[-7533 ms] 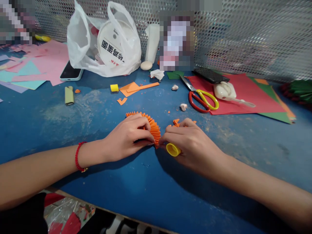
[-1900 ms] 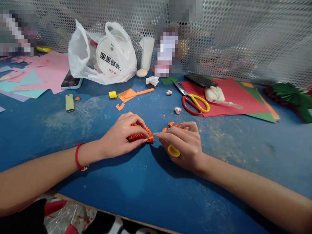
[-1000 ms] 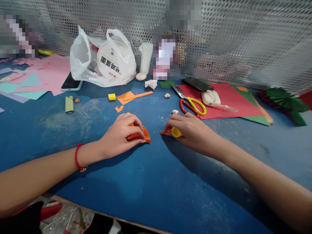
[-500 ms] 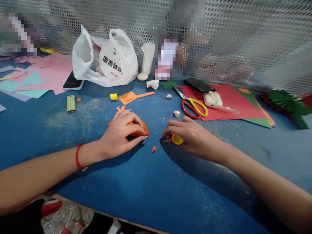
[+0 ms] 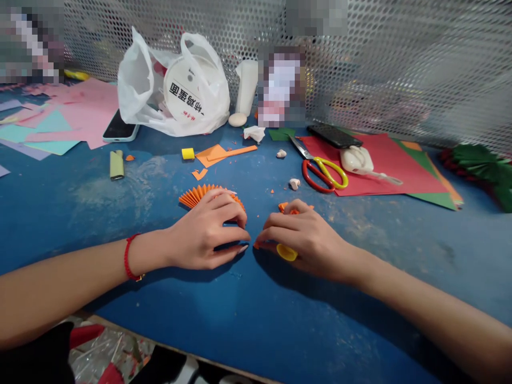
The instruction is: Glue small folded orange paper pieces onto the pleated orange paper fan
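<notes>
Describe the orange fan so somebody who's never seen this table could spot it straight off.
On the blue table, find the left hand, the one with a red bracelet at its wrist. The fan shows along the far side of that hand, which hides part of it. Its ridged, zigzag pleats set it apart from the flat orange scraps farther back.

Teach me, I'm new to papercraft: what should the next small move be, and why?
Perhaps have the left hand pinch the small orange bit showing at the right hand, which holds a yellow item; the left thumb and forefinger stand nearby, slightly parted.
</notes>
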Available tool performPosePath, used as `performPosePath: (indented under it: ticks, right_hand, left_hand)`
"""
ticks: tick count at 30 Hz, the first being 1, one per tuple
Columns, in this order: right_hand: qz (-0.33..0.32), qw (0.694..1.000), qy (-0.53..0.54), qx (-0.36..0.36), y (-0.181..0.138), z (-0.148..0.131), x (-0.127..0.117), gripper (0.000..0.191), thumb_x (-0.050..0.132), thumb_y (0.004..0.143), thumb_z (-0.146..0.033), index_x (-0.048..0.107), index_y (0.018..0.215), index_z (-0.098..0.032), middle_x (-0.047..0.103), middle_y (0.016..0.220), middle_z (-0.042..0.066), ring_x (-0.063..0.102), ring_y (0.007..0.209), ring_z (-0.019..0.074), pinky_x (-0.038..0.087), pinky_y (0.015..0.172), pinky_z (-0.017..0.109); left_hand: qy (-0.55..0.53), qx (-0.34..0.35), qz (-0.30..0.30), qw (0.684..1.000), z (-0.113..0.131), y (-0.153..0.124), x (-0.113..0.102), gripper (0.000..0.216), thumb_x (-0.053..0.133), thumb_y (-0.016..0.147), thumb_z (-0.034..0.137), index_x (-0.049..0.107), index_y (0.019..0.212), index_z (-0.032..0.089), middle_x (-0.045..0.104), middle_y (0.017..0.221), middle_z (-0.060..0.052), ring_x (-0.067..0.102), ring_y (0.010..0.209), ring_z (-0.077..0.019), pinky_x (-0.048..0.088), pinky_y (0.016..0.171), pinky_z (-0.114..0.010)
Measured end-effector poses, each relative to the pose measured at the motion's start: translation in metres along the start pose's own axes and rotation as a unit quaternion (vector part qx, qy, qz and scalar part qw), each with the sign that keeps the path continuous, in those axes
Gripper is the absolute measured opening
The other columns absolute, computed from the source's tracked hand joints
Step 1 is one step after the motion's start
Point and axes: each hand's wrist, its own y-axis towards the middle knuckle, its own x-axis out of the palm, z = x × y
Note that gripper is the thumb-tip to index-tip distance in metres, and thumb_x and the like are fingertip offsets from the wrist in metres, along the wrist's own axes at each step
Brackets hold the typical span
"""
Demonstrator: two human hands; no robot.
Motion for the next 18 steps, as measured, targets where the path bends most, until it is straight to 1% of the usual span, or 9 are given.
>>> performPosePath:
  ticks: [3, 6, 8, 13, 15, 18]
  right_hand:
    - [0.02, 1.0, 0.01, 0.007, 0.0, -0.001, 0.003, 0.01, 0.055, 0.093, -0.013, 0.064, 0.094, -0.018, 0.067, 0.084, 0.001, 0.054, 0.067, 0.0133, 0.032, 0.079, 0.034]
    - [0.048, 0.998, 0.039, 0.024, 0.001, -0.006, 0.009, 0.003, 0.06, 0.094, -0.019, 0.063, 0.094, -0.018, 0.067, 0.084, 0.0, 0.056, 0.069, 0.0126, 0.033, 0.077, 0.032]
    - [0.064, 0.997, 0.04, 0.023, 0.001, -0.009, 0.013, 0.007, 0.06, 0.096, -0.023, 0.062, 0.093, -0.017, 0.068, 0.083, 0.0, 0.057, 0.068, 0.0122, 0.033, 0.075, 0.032]
    - [0.078, 0.996, -0.028, -0.024, 0.001, -0.01, 0.017, 0.017, 0.057, 0.098, -0.028, 0.061, 0.087, -0.016, 0.068, 0.077, 0.001, 0.055, 0.063, 0.0123, 0.032, 0.071, 0.034]
    - [0.082, 0.995, -0.037, -0.043, 0.0, -0.009, 0.016, 0.017, 0.056, 0.098, -0.027, 0.061, 0.086, -0.016, 0.067, 0.075, 0.0, 0.054, 0.062, 0.0118, 0.033, 0.071, 0.034]
    - [0.109, 0.989, -0.054, -0.08, -0.002, -0.009, 0.016, 0.01, 0.056, 0.098, -0.024, 0.061, 0.093, -0.016, 0.067, 0.073, -0.001, 0.055, 0.061, 0.0111, 0.035, 0.071, 0.034]
  left_hand:
    - [0.0, -0.002, -0.009, 1.0, 0.0, 0.0, 0.0, 0.014, 0.062, 0.089, 0.024, 0.071, 0.1, 0.023, 0.065, 0.098, -0.006, 0.057, 0.098, -0.0215, 0.039, 0.101, -0.047]
    - [0.008, -0.013, 0.009, 1.0, 0.001, 0.002, -0.001, 0.014, 0.062, 0.089, 0.024, 0.07, 0.101, 0.021, 0.067, 0.099, -0.005, 0.058, 0.097, -0.0207, 0.038, 0.101, -0.047]
    - [0.009, -0.022, 0.02, 1.0, 0.001, 0.003, 0.0, 0.013, 0.063, 0.089, 0.025, 0.069, 0.1, 0.021, 0.067, 0.098, -0.005, 0.059, 0.096, -0.0203, 0.037, 0.1, -0.046]
    - [0.01, -0.038, 0.006, 0.999, 0.003, 0.004, 0.001, 0.01, 0.064, 0.09, 0.029, 0.07, 0.09, 0.021, 0.068, 0.093, -0.003, 0.059, 0.094, -0.0192, 0.035, 0.103, -0.046]
    - [0.01, -0.04, 0.004, 0.999, 0.003, 0.003, 0.0, 0.009, 0.064, 0.09, 0.028, 0.07, 0.089, 0.022, 0.068, 0.092, -0.002, 0.059, 0.093, -0.0188, 0.035, 0.104, -0.046]
    - [0.0, -0.022, -0.003, 1.0, 0.002, 0.002, -0.003, 0.007, 0.064, 0.089, 0.026, 0.07, 0.089, 0.022, 0.069, 0.092, -0.002, 0.059, 0.091, -0.0182, 0.034, 0.106, -0.047]
